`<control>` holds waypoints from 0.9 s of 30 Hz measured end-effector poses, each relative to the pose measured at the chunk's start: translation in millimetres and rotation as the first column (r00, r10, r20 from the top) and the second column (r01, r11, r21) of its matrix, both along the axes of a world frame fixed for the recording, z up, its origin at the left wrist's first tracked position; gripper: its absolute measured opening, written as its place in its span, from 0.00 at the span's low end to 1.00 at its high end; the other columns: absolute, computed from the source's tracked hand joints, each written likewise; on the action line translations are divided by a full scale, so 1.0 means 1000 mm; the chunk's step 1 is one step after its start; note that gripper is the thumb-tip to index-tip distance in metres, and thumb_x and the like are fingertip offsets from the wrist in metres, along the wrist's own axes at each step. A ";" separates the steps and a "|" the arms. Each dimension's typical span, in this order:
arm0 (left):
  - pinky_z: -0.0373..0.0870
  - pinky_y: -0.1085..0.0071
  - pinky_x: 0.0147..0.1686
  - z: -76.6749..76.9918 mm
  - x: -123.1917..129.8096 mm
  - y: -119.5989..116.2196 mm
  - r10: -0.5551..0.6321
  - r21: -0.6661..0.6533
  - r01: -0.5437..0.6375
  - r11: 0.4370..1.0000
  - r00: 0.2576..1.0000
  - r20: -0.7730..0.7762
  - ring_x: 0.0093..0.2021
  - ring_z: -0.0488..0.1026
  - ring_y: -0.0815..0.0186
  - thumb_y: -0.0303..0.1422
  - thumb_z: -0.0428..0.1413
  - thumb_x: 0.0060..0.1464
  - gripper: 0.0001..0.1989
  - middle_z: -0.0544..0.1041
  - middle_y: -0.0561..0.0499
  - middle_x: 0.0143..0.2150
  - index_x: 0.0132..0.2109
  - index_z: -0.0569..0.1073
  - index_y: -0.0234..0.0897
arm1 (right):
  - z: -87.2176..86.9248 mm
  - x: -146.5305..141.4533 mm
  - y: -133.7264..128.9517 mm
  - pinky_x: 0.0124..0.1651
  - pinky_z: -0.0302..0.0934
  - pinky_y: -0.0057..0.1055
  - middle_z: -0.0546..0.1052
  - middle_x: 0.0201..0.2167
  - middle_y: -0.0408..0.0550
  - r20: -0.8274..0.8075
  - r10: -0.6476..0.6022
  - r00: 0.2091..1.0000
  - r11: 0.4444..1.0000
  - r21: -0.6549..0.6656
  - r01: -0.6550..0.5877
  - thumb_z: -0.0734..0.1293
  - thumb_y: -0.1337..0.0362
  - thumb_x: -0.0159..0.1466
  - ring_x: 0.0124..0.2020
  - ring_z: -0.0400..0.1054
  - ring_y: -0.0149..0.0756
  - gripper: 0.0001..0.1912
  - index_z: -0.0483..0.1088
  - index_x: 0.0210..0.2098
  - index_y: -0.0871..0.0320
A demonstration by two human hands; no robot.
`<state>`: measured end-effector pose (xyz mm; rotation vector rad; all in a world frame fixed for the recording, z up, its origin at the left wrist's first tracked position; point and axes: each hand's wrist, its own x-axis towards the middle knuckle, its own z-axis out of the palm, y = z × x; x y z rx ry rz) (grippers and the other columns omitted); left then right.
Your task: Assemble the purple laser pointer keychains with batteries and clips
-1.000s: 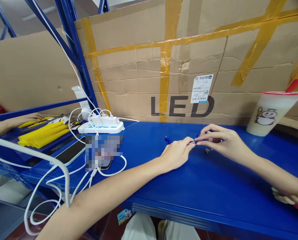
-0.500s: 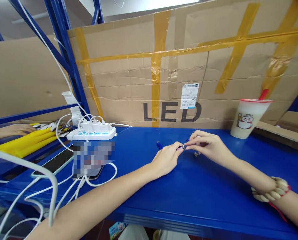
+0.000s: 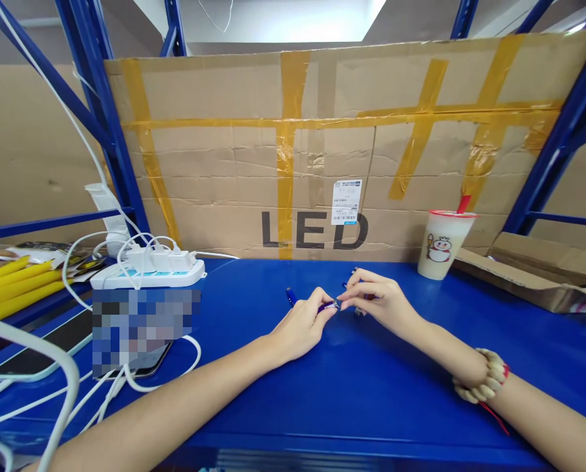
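Left hand point(image 3: 300, 326) pinches slim blue piece point(image 3: 326, 307) at its 2 o'clock. Right hand point(image 3: 384, 300): fingertips bunched at the piece's 3 o'clock end; can't tell if they're gripping. Best: brace left on table point(image 3: 371, 387), align ends, press lightly.

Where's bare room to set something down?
On the blue table, between the power strip and the blue stick by the left hand; between the forearms; between the right hand and the cup. Crowded: the left end, with phone and white cables, and between the hands.
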<state>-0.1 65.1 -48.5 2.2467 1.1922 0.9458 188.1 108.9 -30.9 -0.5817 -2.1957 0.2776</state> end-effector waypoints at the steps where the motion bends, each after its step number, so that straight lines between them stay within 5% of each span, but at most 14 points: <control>1: 0.61 0.74 0.29 0.000 0.000 0.000 -0.006 -0.001 0.006 1.000 1.000 0.000 0.28 0.66 0.70 0.37 0.41 0.60 0.10 0.69 0.55 0.28 0.41 0.63 0.38 | 0.001 0.000 -0.001 0.22 0.62 0.25 0.68 0.28 0.46 0.003 0.000 1.000 1.000 0.000 0.000 0.63 0.54 0.59 0.20 0.62 0.25 0.14 0.75 0.27 0.55; 10: 0.62 0.74 0.30 0.001 -0.001 -0.002 -0.051 0.011 0.051 0.999 0.998 -0.032 0.28 0.68 0.69 0.35 0.42 0.59 0.08 0.70 0.54 0.28 0.42 0.62 0.39 | -0.002 -0.005 -0.003 0.24 0.59 0.27 0.70 0.27 0.47 0.088 -0.065 0.994 0.998 -0.011 0.067 0.62 0.50 0.59 0.20 0.62 0.26 0.19 0.73 0.24 0.58; 17: 0.64 0.74 0.33 0.000 -0.001 0.000 -0.078 0.081 0.080 0.993 0.997 -0.027 0.31 0.70 0.69 0.33 0.43 0.59 0.09 0.72 0.53 0.30 0.44 0.64 0.39 | -0.001 -0.007 -0.001 0.20 0.55 0.25 0.69 0.22 0.45 0.066 -0.017 0.998 0.956 -0.290 0.036 0.64 0.47 0.55 0.18 0.60 0.26 0.21 0.74 0.22 0.59; 27: 0.66 0.73 0.35 0.001 0.002 0.003 0.044 0.077 -0.039 0.996 0.997 -0.068 0.35 0.71 0.67 0.34 0.41 0.59 0.12 0.75 0.52 0.34 0.46 0.66 0.40 | 0.000 -0.010 0.001 0.19 0.53 0.25 0.68 0.20 0.45 0.096 -0.081 0.992 0.961 -0.258 0.103 0.63 0.44 0.54 0.18 0.59 0.26 0.24 0.73 0.20 0.60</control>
